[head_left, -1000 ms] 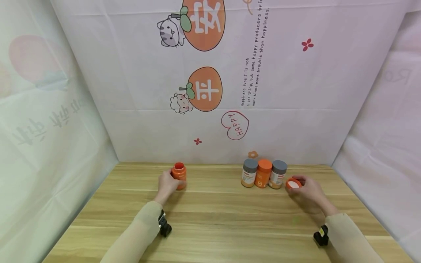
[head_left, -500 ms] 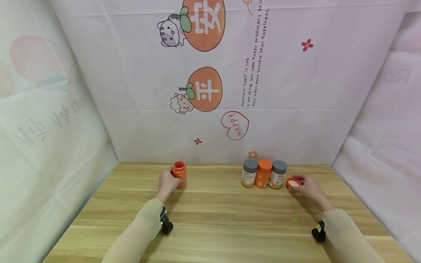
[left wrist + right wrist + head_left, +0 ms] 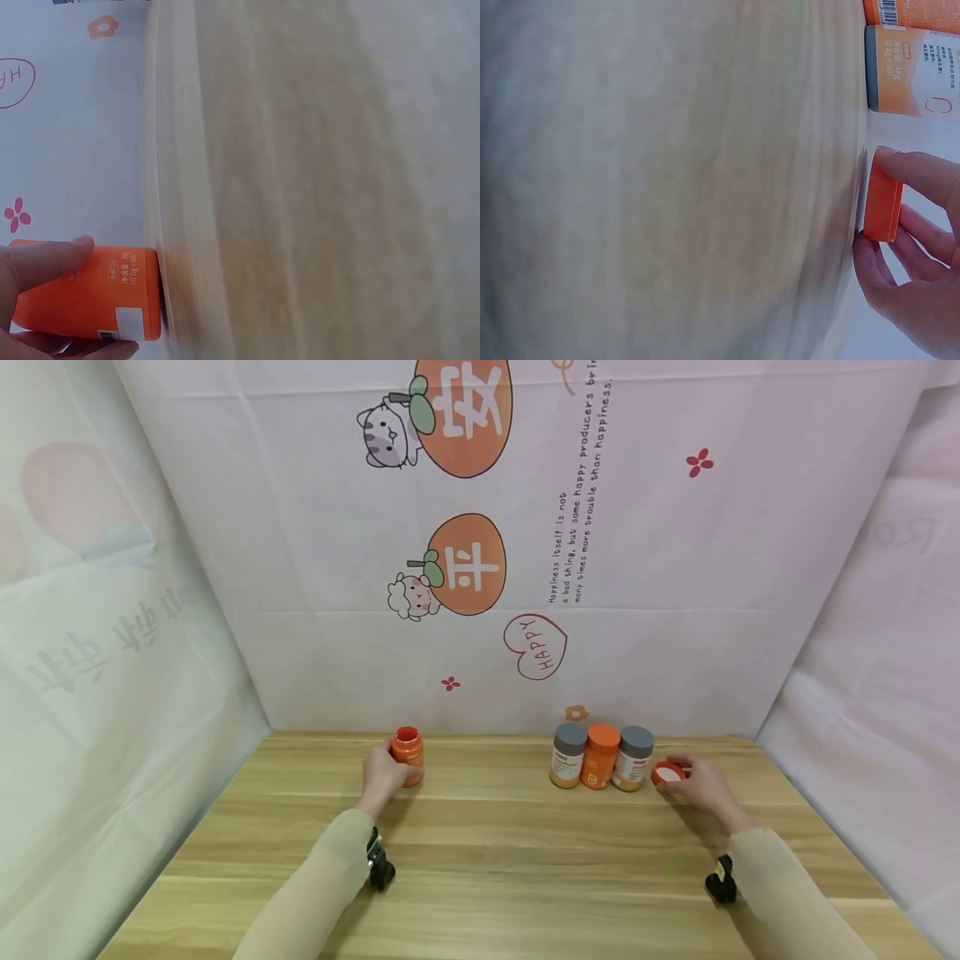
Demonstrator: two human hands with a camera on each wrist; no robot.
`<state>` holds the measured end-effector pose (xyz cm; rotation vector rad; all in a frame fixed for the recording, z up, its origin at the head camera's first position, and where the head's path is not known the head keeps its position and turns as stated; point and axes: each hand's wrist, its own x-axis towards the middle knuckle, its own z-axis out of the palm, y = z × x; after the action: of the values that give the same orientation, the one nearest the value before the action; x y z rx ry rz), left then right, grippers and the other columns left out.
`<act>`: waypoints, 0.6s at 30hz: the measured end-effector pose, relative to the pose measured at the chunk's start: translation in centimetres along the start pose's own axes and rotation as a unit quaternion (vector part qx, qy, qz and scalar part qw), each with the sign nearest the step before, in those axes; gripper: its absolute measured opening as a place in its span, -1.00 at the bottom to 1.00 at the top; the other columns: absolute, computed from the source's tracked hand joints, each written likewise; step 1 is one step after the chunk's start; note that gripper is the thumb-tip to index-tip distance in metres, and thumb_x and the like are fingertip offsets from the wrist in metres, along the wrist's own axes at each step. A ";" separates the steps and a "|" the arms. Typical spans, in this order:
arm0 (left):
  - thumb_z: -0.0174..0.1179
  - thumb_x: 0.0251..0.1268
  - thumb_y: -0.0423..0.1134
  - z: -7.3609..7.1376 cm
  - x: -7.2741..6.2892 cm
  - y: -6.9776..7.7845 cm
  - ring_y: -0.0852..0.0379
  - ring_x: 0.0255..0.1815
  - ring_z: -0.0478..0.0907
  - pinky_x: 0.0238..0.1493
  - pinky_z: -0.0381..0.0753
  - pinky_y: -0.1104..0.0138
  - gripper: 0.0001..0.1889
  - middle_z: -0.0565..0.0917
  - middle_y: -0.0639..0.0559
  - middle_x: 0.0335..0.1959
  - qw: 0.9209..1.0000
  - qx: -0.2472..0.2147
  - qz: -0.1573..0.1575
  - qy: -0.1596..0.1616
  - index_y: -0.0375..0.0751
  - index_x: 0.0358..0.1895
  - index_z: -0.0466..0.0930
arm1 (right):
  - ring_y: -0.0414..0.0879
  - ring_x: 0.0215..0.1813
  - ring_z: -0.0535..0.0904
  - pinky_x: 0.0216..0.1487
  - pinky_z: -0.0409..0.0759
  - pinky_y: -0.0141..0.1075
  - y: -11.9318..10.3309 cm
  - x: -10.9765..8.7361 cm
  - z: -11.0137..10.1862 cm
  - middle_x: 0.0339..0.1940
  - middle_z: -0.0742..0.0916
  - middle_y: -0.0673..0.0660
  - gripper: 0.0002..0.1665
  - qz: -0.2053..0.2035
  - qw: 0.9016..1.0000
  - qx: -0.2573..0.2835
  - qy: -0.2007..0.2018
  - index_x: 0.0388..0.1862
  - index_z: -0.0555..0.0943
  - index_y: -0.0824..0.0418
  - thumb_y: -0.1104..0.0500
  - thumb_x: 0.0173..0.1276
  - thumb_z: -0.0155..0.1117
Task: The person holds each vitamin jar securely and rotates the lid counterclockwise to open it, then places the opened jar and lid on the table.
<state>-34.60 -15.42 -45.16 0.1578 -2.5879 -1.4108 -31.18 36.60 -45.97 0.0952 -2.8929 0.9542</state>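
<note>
An orange bottle [image 3: 408, 757] with no lid, its red mouth facing up, stands upright at the back left. My left hand [image 3: 382, 773] grips it around the side, thumb in front. In the left wrist view, the base of the bottle [image 3: 97, 292] is right at the tabletop, printed label showing. Over on the right, my right hand [image 3: 703, 786] pinches an orange lid [image 3: 667, 773] with its white inside turned up. The right wrist view has this lid [image 3: 883, 199] between thumb and fingers, close over the table.
Left of the right hand, three capped bottles stand in a tight row: one grey-capped [image 3: 568, 758], one orange [image 3: 601, 758], another grey-capped [image 3: 633, 760]. They are on a wooden table [image 3: 495, 868] backed by a printed white cloth [image 3: 337, 668].
The bottle in my left hand and the lid in my right hand have shifted very slightly upward in the head view. Both grips stay the same.
</note>
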 end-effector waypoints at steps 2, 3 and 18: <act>0.44 -0.17 -0.42 0.1 0.2 -0.1 -0.18 -0.01 0.58 0.09 0.51 0.01 -0.44 0.64 -0.29 -0.03 1.000 -0.003 -0.003 -0.001 -0.42 0.04 0.51 | 0.40 0.06 0.49 -0.03 0.47 0.11 0.0 0.1 0.1 0.10 0.52 0.58 -0.22 -0.002 1.000 -0.002 0.001 0.26 0.34 0.50 0.13 0.16 0.40; 0.44 -0.16 -0.42 0.1 0.2 -0.2 -0.18 -0.01 0.57 0.09 0.51 0.01 -0.44 0.64 -0.29 -0.03 1.000 -0.005 -0.006 -0.003 -0.41 0.04 0.51 | 0.39 0.05 0.49 -0.03 0.48 0.11 0.1 0.1 0.1 0.09 0.53 0.57 -0.22 -0.004 1.000 -0.003 0.004 0.25 0.34 0.50 0.14 0.16 0.40; 0.42 -0.10 -0.39 -0.1 0.2 0.2 -0.22 0.03 0.54 0.13 0.48 0.00 -0.43 0.60 -0.34 0.00 1.000 -0.001 -0.004 -0.005 -0.46 0.07 0.44 | 0.36 0.02 0.52 -0.06 0.51 0.07 0.6 0.5 0.4 0.05 0.55 0.56 -0.26 -0.020 1.000 -0.010 0.013 0.22 0.37 0.53 0.17 0.16 0.40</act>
<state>-34.79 -15.45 -44.88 0.1610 -2.5967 -1.4207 -31.74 36.81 -46.55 0.1380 -2.8635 0.9133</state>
